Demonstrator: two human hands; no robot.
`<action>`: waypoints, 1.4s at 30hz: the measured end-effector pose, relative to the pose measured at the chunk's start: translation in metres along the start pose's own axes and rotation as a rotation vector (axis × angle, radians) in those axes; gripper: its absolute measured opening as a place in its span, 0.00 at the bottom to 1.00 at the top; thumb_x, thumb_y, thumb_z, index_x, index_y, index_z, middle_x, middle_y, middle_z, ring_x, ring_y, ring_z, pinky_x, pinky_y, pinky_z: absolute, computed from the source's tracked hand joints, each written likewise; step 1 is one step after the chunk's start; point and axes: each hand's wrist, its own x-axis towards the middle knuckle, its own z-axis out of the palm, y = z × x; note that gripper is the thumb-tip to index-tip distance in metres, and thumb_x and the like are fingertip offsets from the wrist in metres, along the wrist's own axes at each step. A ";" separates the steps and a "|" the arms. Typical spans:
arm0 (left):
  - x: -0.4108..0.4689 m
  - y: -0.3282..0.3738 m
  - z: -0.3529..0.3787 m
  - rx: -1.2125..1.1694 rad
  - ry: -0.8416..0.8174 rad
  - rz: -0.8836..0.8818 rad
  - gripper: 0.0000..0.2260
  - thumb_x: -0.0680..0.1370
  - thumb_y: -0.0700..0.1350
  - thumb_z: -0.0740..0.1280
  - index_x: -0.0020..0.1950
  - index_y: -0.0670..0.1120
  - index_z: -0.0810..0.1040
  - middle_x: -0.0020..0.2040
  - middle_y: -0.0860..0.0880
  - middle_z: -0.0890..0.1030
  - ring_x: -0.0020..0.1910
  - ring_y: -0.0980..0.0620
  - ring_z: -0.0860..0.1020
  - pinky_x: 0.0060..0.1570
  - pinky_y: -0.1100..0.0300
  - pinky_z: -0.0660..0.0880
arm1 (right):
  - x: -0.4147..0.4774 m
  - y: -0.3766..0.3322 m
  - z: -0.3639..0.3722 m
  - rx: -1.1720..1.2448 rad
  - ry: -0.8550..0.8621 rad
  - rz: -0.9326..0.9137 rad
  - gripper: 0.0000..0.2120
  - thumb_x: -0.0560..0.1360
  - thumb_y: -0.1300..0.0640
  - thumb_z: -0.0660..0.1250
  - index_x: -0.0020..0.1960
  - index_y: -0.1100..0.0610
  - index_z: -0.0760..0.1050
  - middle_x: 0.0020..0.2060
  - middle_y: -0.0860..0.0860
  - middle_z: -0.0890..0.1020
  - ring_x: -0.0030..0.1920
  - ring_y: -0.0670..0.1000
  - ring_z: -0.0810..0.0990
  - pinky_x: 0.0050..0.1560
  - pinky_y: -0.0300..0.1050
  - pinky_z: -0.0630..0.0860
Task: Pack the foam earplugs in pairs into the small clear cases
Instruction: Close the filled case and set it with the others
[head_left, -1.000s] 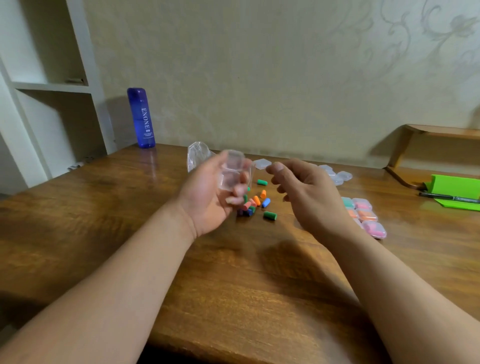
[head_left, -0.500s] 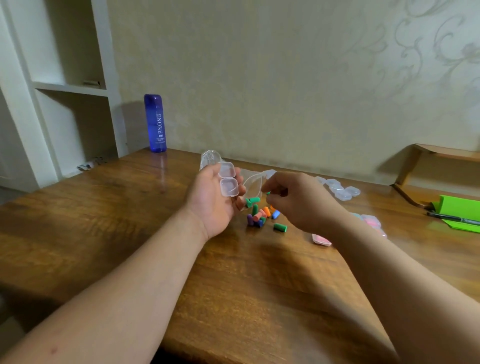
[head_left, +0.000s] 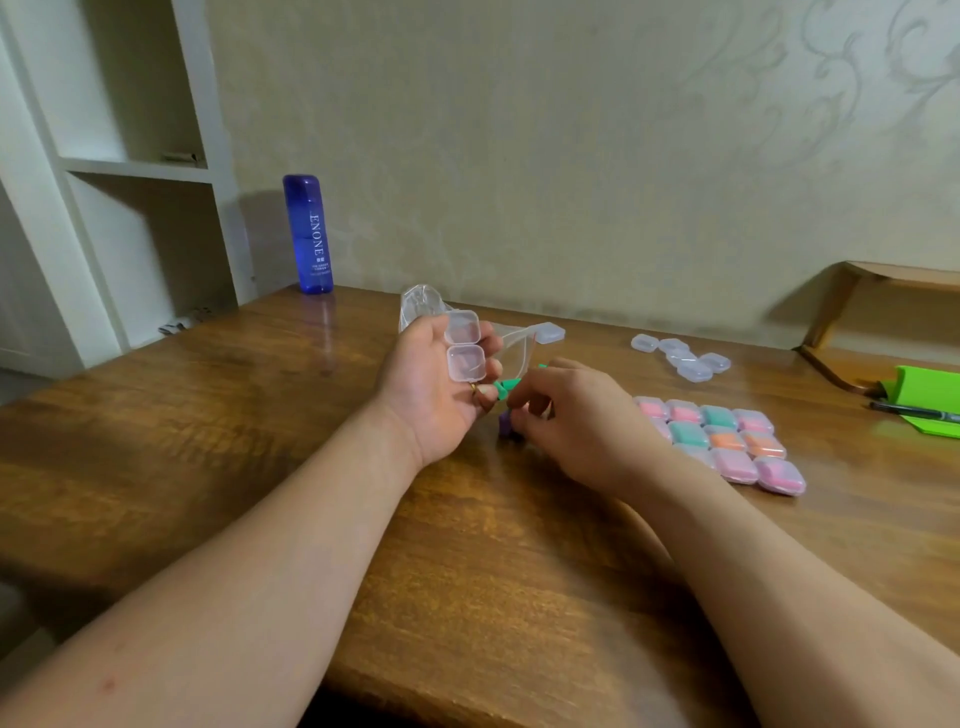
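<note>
Your left hand (head_left: 426, 395) holds an open case (head_left: 464, 347), right hand (head_left: 582, 436) pinches a green earplug (head_left: 506, 387); filled cases (head_left: 727, 439) sit near the desk's (head_left: 260, 441) right edge, empty cases (head_left: 683, 358) wait.

Filled cases (head_left: 724, 440): about eleven. Empty cases (head_left: 693, 370): seven. Bottle (head_left: 307, 234): one.

Left hand (head_left: 431, 400) palm-up, fingers curled in a grip; right hand (head_left: 576, 431) palm-down, fingertips pinching.
</note>
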 end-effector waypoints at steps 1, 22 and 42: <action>0.000 0.000 0.000 0.004 0.002 0.000 0.17 0.84 0.52 0.59 0.57 0.43 0.82 0.46 0.45 0.83 0.37 0.50 0.77 0.32 0.59 0.70 | -0.001 0.002 -0.001 0.030 0.034 0.015 0.07 0.81 0.52 0.71 0.58 0.46 0.84 0.47 0.41 0.79 0.45 0.43 0.76 0.41 0.38 0.71; -0.016 -0.007 0.015 0.099 -0.226 -0.074 0.26 0.88 0.55 0.52 0.76 0.41 0.75 0.48 0.46 0.84 0.41 0.51 0.81 0.47 0.54 0.76 | -0.006 -0.017 -0.010 0.486 0.339 0.072 0.03 0.77 0.51 0.78 0.49 0.45 0.85 0.47 0.45 0.77 0.48 0.40 0.78 0.44 0.31 0.70; -0.013 -0.008 0.012 0.075 -0.273 -0.107 0.27 0.88 0.56 0.51 0.75 0.41 0.78 0.54 0.42 0.83 0.46 0.49 0.82 0.57 0.52 0.74 | -0.011 -0.022 -0.010 0.427 0.218 0.062 0.04 0.78 0.46 0.75 0.53 0.43 0.85 0.48 0.43 0.75 0.46 0.36 0.76 0.42 0.28 0.70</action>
